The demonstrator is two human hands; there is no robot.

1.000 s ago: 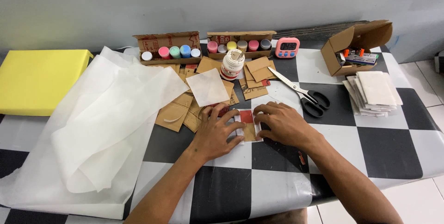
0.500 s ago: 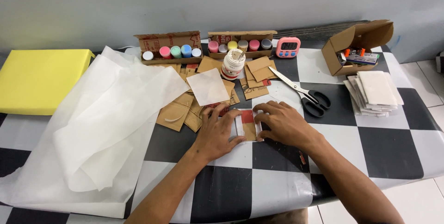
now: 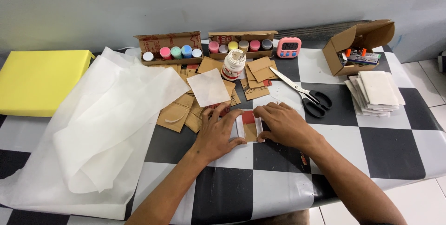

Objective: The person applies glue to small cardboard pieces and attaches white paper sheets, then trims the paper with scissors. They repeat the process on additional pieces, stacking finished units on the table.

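A small brown cardboard piece [image 3: 249, 125] with a red patch lies flat on the checkered table [image 3: 390, 146], white paper folded over its left and right edges. My left hand [image 3: 217, 132] presses flat on its left side, fingers on the white fold. Pressing the right fold is my right hand [image 3: 282, 124], fingers spread over it. Both palms face down and neither lifts the piece.
Large white tissue sheets [image 3: 102, 123] cover the left, beside a yellow block [image 3: 39, 80]. Loose cardboard pieces [image 3: 181, 111], a glue jar [image 3: 233, 65], scissors [image 3: 304, 92], two trays of paint pots [image 3: 172, 51], a pink timer [image 3: 288, 47], an open box [image 3: 355, 46] and a white stack [image 3: 375, 92] lie behind.
The white flaps now lie further over the cardboard piece, leaving less red showing. Both hands stay pressed on it with only slight finger shifts.
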